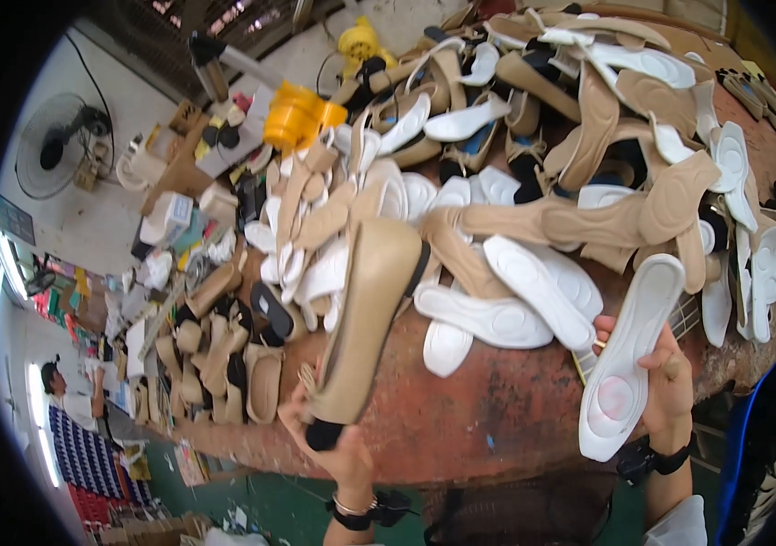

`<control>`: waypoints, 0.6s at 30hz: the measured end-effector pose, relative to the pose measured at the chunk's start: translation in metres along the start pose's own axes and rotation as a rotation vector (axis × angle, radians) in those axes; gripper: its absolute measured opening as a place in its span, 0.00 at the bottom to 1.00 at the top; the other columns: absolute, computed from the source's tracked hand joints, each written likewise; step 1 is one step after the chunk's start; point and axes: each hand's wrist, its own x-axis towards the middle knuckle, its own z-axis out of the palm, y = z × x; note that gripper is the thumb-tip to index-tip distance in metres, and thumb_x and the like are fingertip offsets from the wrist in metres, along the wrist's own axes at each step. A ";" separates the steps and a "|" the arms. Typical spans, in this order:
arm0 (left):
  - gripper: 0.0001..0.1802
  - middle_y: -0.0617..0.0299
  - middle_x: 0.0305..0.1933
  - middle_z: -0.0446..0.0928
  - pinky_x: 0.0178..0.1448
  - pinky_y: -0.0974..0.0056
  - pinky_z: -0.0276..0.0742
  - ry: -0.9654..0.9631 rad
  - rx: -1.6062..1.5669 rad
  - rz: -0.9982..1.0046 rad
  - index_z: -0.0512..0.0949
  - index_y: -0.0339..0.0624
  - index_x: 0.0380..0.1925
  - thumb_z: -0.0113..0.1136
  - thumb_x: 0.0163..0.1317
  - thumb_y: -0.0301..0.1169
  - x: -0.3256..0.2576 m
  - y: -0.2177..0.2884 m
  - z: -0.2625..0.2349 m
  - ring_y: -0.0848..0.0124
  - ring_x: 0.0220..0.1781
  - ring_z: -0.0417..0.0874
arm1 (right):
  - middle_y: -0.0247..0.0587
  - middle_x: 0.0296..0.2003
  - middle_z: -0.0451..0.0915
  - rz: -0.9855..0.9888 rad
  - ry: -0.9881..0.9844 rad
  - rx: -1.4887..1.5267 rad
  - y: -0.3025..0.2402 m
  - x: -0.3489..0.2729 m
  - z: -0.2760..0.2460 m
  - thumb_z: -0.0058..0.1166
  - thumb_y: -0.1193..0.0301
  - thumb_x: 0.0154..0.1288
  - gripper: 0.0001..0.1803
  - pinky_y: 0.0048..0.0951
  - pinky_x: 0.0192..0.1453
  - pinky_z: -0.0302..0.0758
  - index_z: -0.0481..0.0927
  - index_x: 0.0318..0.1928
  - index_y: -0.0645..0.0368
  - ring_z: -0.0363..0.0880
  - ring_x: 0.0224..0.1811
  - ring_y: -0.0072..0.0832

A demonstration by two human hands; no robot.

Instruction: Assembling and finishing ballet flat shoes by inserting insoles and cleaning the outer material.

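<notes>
My left hand (338, 450) grips a beige high-heeled shoe (365, 314) near its heel end, with the sole facing the camera and the toe pointing up over the table. My right hand (665, 387) holds a white insole (629, 355) upright by its lower half, at the table's near right edge. A pink mark shows on the heel part of this insole. Both wrists wear dark bands.
A worn reddish table (497, 409) carries a heap of white insoles (534, 291) and beige insoles (588, 218). Finished beige shoes (224, 364) stand at the left. A yellow container (297, 114) and boxes sit at the far left. A fan (56, 146) and another person (65, 396) are at the left.
</notes>
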 end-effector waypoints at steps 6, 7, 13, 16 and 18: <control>0.39 0.44 0.64 0.60 0.80 0.39 0.53 -0.109 0.593 0.216 0.56 0.43 0.48 0.80 0.50 0.32 -0.091 0.007 -0.021 0.37 0.78 0.57 | 0.45 0.47 0.79 -0.059 0.007 -0.201 0.023 -0.029 0.011 0.45 0.49 0.77 0.42 0.37 0.57 0.80 0.50 0.76 0.68 0.81 0.53 0.35; 0.43 0.45 0.62 0.59 0.80 0.37 0.54 -0.101 0.640 0.216 0.56 0.43 0.49 0.82 0.43 0.25 -0.101 0.003 -0.017 0.31 0.75 0.57 | 0.44 0.43 0.81 -0.089 0.089 -0.212 0.029 -0.033 0.016 0.38 0.45 0.79 0.40 0.32 0.49 0.82 0.58 0.72 0.69 0.83 0.47 0.33; 0.36 0.39 0.76 0.50 0.72 0.50 0.69 -0.407 0.508 -0.274 0.62 0.36 0.56 0.75 0.52 0.22 -0.149 -0.021 -0.006 0.45 0.76 0.60 | 0.43 0.38 0.83 0.090 -0.011 -0.360 0.043 -0.051 0.017 0.36 0.44 0.79 0.35 0.25 0.42 0.80 0.73 0.60 0.68 0.82 0.37 0.25; 0.33 0.45 0.77 0.55 0.62 0.56 0.83 -0.756 0.639 -0.125 0.71 0.38 0.59 0.71 0.52 0.19 -0.132 -0.010 -0.009 0.49 0.73 0.65 | 0.38 0.37 0.82 0.116 -0.091 -0.481 0.056 -0.052 0.002 0.37 0.46 0.80 0.33 0.26 0.49 0.76 0.72 0.63 0.64 0.79 0.42 0.21; 0.34 0.47 0.73 0.61 0.61 0.52 0.81 -0.850 0.743 -0.055 0.72 0.39 0.59 0.71 0.50 0.19 -0.110 -0.007 -0.008 0.49 0.70 0.69 | 0.36 0.43 0.79 0.091 -0.123 -0.677 0.057 -0.042 0.000 0.37 0.50 0.81 0.33 0.23 0.49 0.74 0.66 0.70 0.66 0.76 0.44 0.18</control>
